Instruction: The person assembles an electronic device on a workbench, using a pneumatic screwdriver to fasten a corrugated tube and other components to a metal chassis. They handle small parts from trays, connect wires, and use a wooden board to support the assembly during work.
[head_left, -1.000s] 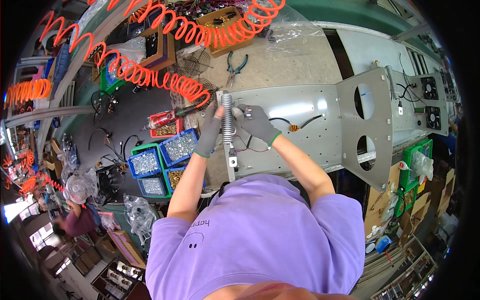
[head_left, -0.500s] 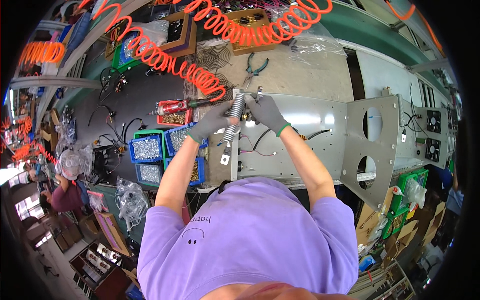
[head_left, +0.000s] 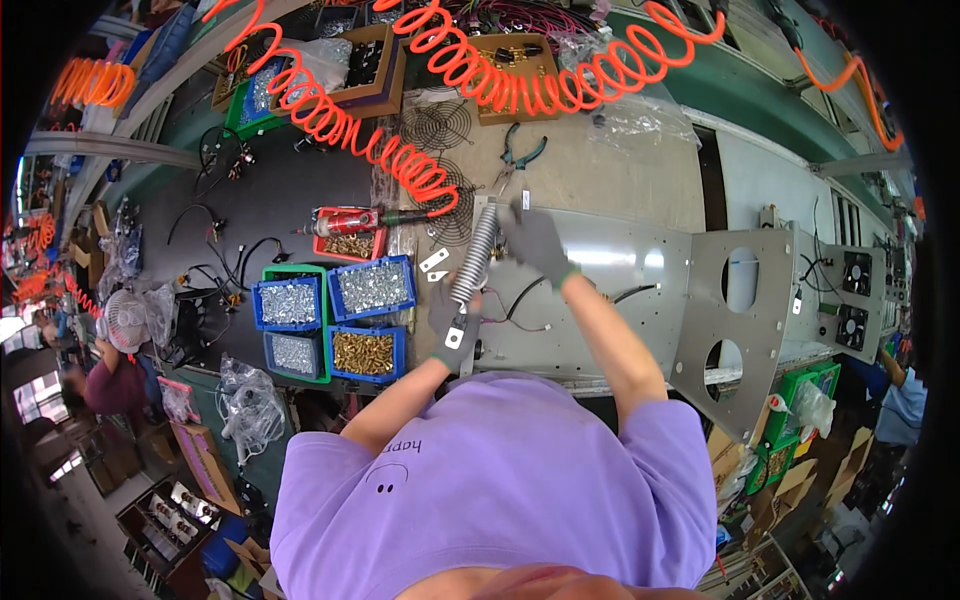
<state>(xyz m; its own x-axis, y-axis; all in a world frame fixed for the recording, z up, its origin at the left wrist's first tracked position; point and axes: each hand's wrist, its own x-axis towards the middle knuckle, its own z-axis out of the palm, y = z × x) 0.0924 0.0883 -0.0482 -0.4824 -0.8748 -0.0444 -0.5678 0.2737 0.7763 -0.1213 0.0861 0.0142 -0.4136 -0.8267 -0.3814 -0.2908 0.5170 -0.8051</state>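
Left hand grasps metal coil low, at grey panel's left edge; right hand near top, can't tell fingers.

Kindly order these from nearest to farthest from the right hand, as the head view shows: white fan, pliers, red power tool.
1. Pliers, just beyond the right hand.
2. Red power tool, to its left.
3. White fan, at far left.
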